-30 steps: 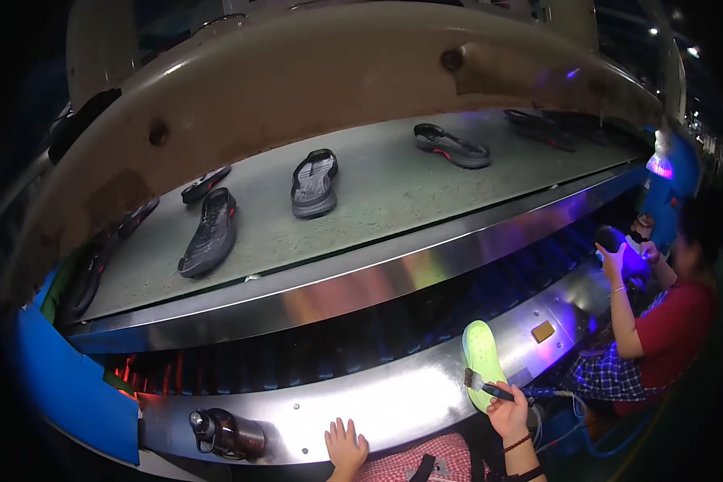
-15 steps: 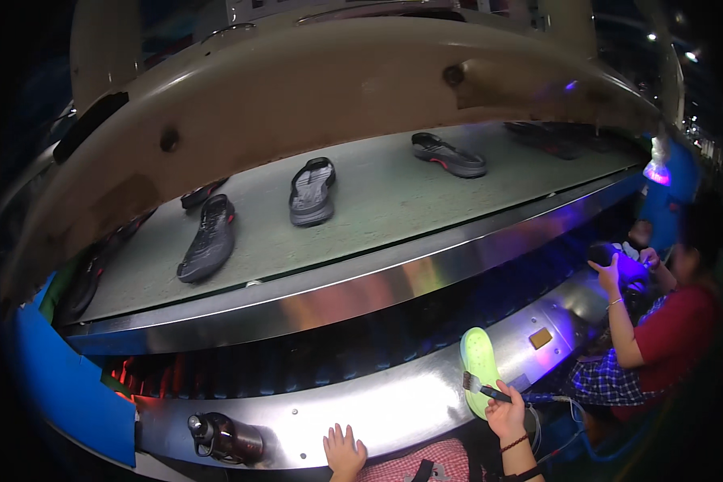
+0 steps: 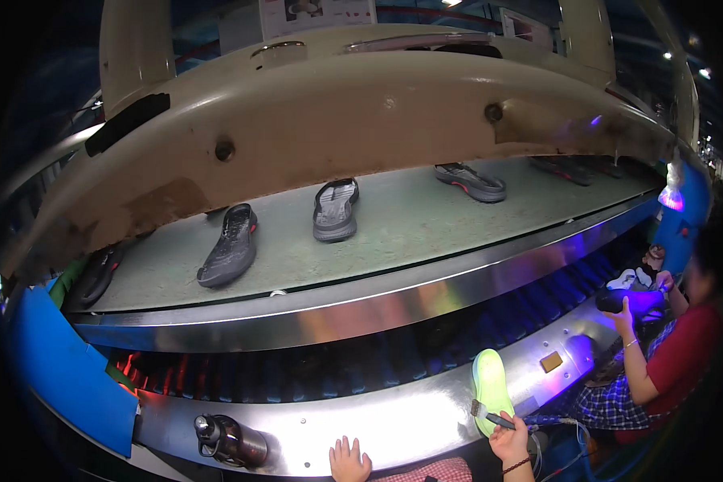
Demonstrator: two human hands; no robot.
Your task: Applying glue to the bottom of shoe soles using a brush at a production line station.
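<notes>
My right hand (image 3: 509,443) closes around the dark handle of a flat brush (image 3: 498,419). Its bristle end lies over the left side of a lime-green shoe sole (image 3: 491,379), at about the sole's lower half; whether the bristles touch it is hard to tell. The sole rests on a curved metal ledge (image 3: 361,430), long way pointing away from me. Fingers spread, my left hand (image 3: 350,461) lies on the near edge of the ledge and holds nothing.
A brown bottle-like container (image 3: 231,441) stands at the ledge's left end. Beyond a dark roller strip (image 3: 386,368), a conveyor belt (image 3: 394,233) carries several dark shoe soles (image 3: 335,210) under a beige hood (image 3: 361,112). A co-worker (image 3: 683,353) at right handles a dark shoe. A small yellowish block (image 3: 551,361) lies nearby.
The whole view has shifted, so most things sit lower and farther right in the picture. Both hands keep nearly the same pose, with the brush still over the green sole.
</notes>
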